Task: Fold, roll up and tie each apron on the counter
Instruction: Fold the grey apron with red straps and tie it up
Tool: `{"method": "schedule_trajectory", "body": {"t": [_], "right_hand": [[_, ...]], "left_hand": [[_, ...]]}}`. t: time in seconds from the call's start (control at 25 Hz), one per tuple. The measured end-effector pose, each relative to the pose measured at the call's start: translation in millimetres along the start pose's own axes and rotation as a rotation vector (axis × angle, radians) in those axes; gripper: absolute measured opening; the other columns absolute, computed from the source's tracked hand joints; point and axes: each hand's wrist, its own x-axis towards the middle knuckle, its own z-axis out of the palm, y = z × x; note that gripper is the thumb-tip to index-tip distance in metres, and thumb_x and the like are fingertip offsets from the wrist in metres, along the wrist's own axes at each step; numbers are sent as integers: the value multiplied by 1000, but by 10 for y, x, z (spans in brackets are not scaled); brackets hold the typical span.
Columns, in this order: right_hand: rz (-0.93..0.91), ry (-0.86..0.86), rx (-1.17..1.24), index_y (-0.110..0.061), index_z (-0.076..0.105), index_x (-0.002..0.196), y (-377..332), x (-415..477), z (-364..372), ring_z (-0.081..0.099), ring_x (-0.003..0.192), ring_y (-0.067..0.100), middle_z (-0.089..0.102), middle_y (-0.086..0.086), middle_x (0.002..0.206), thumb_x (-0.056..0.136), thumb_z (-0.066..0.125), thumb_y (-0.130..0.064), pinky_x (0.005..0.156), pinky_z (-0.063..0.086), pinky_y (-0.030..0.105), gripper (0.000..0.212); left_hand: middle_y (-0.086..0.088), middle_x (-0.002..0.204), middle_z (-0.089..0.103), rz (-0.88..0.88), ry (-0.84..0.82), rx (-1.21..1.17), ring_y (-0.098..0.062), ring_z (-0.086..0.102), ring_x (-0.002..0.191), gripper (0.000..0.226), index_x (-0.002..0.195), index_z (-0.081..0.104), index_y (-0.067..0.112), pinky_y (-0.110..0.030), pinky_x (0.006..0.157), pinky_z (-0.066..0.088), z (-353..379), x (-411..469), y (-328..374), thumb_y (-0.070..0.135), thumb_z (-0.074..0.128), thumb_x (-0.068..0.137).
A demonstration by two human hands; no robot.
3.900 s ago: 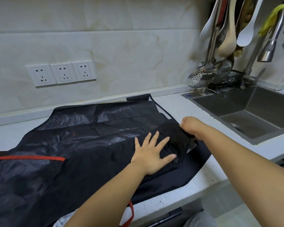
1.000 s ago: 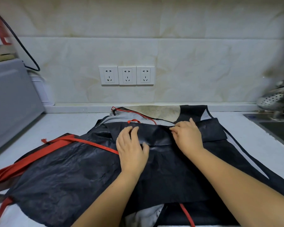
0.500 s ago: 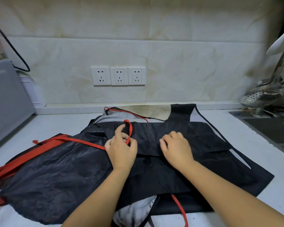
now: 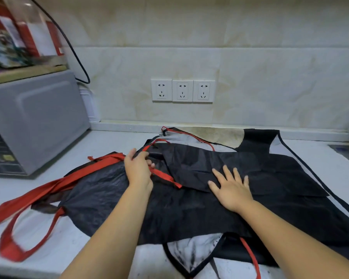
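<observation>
A black apron [image 4: 189, 208] lies spread over the white counter [image 4: 101, 141], its upper part folded down toward me. My left hand [image 4: 138, 170] grips its red strap [image 4: 163, 175] near the fold's left end. My right hand [image 4: 231, 188] lies flat with spread fingers on the folded flap [image 4: 250, 170]. More red straps [image 4: 38, 190] trail off to the left in loops. Other aprons lie underneath: a grey-white one [image 4: 193, 252] with black trim shows at the front, and a beige patch [image 4: 219, 134] at the back.
A grey microwave [image 4: 34, 121] stands at the left with boxes on top and a black cable [image 4: 77, 55] hanging beside it. Three wall sockets [image 4: 182, 90] sit on the tiled wall. The sink's edge [image 4: 348, 151] shows at the far right.
My left hand has pulled the red strap out to the left. My right hand has opened flat on the folded flap. The view has swung left, showing the microwave.
</observation>
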Motion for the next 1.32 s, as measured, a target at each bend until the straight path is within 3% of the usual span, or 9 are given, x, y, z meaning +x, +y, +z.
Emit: {"method": "schedule_trajectory", "body": {"t": [0.2, 0.32, 0.44, 0.6, 0.68, 0.8, 0.96, 1.2, 1.32], "right_hand": [[78, -78, -51, -34, 7, 153, -140, 8, -91, -10, 147, 34, -6, 2, 162, 96, 17, -55, 116, -6, 57, 61], [110, -36, -76, -20, 18, 152, -430, 79, -175, -5, 146, 39, 0, 12, 161, 98, 25, -43, 116, 0, 59, 59], [-8, 38, 6, -29, 12, 153, -675, 86, -79, -7, 147, 36, -4, 8, 161, 100, 23, -44, 115, 1, 61, 56], [-16, -10, -16, -36, 5, 153, -732, 87, 74, -10, 147, 34, -6, 4, 162, 100, 12, -48, 114, -5, 61, 55], [-12, -2, -12, -36, 5, 153, -732, 87, 77, -10, 147, 34, -6, 4, 162, 100, 12, -48, 114, -5, 61, 55], [-22, 6, -8, -35, 6, 153, -734, 83, 80, -10, 147, 34, -5, 5, 162, 100, 12, -47, 114, -5, 61, 55], [-49, 93, 7, -33, 13, 152, -726, 33, 109, -3, 148, 33, 4, 7, 162, 101, 17, -43, 116, -1, 57, 52], [-247, 272, 18, -31, 35, 145, -740, -34, 133, 17, 145, 24, 26, 3, 156, 101, 33, -26, 120, 7, 43, 45], [-229, 260, 18, -33, 35, 145, -721, -5, 133, 18, 144, 23, 27, 2, 156, 101, 32, -27, 120, 9, 43, 45]], "left_hand": [[-1, 74, 54, 125, 77, 83, -9, 37, 47, 50, 130, 47, 19, -18, 38, 29, -461, 233, 350, 2, 58, 85], [-6, 91, 58, 239, 244, 141, -15, 49, 53, 48, 128, 47, 20, -19, 43, 40, -734, 371, 483, 9, 61, 83], [-10, 106, 64, 344, 365, 424, -28, 63, 96, 62, 141, 37, 18, -32, 80, 47, -989, 434, 621, 14, 60, 84], [-16, 152, 25, 553, 517, 1074, -36, 26, 137, 88, 151, 16, 22, -46, 111, 27, -1057, 352, 707, 7, 65, 79], [-16, 155, 18, 772, 453, 1334, -36, 16, 142, 84, 148, 26, 22, -49, 115, 16, -988, 362, 613, 5, 64, 75], [-16, 141, 47, 974, -3, 1480, -35, 37, 133, 46, 132, 54, 13, -43, 111, 26, -686, 342, 344, 16, 59, 86], [-12, 117, 65, 774, -172, 1624, -35, 54, 111, 38, 135, 49, 20, -41, 90, 40, -283, 391, 156, 23, 40, 98], [-10, 141, 49, 336, -232, 1800, -34, 35, 129, 44, 133, 52, 28, -42, 102, 30, -19, 733, 346, 27, 28, 96], [-9, 140, 51, 227, -263, 1811, -33, 36, 130, 41, 129, 55, 26, -40, 101, 33, 63, 845, 437, 24, 40, 91]]}}
